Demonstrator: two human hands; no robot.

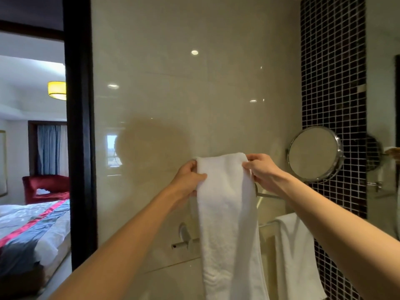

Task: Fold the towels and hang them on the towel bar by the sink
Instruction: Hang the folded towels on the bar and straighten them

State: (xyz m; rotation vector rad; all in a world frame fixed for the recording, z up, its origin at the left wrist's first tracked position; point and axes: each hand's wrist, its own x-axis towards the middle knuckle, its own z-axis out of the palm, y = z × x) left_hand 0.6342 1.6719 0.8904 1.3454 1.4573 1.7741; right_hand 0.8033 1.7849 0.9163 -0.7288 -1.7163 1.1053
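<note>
White towel (225,213) gripped at top corners by curled fingers of left hand (189,177) and right hand (263,171), towel bar (267,195) behind.

Glossy cream wall (194,83), black mosaic strip (333,61), round mirror (313,153); bedroom left: bed (32,224), red armchair (46,188).

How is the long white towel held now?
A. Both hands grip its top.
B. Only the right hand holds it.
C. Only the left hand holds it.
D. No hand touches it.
A: the left hand and the right hand each grip one upper side of the white towel.
</note>
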